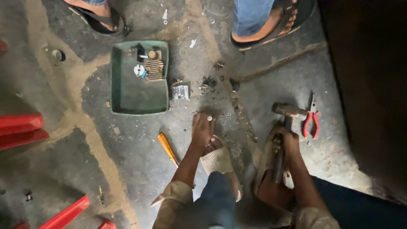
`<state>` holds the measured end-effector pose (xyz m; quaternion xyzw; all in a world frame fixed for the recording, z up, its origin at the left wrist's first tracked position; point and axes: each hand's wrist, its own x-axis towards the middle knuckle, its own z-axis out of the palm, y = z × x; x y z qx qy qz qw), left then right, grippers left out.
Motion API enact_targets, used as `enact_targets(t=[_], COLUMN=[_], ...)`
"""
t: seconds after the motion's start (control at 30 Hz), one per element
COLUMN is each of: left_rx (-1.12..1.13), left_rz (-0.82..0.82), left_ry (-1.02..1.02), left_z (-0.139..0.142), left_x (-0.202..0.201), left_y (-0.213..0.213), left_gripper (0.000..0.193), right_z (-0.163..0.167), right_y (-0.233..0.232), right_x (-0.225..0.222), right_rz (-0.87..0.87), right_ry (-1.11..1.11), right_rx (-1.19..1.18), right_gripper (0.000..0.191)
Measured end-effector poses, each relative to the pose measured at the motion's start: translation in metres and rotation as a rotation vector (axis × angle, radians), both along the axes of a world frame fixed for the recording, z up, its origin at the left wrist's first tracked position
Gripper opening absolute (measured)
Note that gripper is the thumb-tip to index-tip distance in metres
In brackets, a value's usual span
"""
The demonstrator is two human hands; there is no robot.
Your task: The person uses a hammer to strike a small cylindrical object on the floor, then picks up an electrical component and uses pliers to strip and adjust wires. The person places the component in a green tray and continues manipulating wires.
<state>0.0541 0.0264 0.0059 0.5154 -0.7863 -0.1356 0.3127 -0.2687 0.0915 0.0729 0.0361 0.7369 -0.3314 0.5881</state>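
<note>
Hammer sits gripped in the right hand, fingers wrapped tight round the dark handle, its rusty head low over the concrete floor and just left of the red-handled pliers. Well to its left, the left hand presses down on the floor, fingertips closed together on a small pale round part (too small to tell what it is). Judging from this, a good blow wants the part pinned flat and steady, the pinching fingers kept low and off to the side of the strike, and the head brought down square in short, controlled taps rather than a full swing.

An orange-handled tool lies on the floor near the left forearm. Beyond the left hand, a small crumpled silvery packet rests just beside a green rectangular tray, which holds a ribbed metal piece and a few small parts in its far corner. No label is legible anywhere. Red plastic panels lie at the left edge, and another person's sandalled feet stand at the top.
</note>
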Motion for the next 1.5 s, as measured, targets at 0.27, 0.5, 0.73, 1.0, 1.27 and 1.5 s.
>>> enact_targets(t=[0.27,0.5,0.73,1.0,1.27,1.5], left_rx=[-0.085,0.020,-0.192,-0.086,-0.127,-0.224], left_rz=[0.074,0.025,0.071,-0.010,-0.019,0.061], left_ry=[0.030,-0.093,-0.147,-0.108,-0.158,-0.227], left_z=[0.007,0.008,0.011,0.027,0.036,0.052], left_x=[-0.011,-0.020,-0.022,-0.024,-0.025,-0.022], left_y=[-0.027,-0.041,-0.036,-0.039,-0.044,-0.045], left_gripper=[0.019,0.018,0.029,0.019,0.020,0.033], right_z=[-0.002,-0.006,-0.012,-0.026,0.086,0.160], right_y=[-0.004,0.003,0.003,0.018,-0.026,-0.031], right_x=[-0.002,-0.005,-0.004,-0.005,0.066,0.113], right_rz=[0.010,0.007,0.010,0.219,1.024,0.351], right_ry=[-0.006,0.012,0.034,0.275,1.037,0.257], right_rx=[0.000,-0.049,-0.042,-0.288,-0.455,-0.974], right_gripper=[0.022,0.023,0.022,0.029,0.046,0.032])
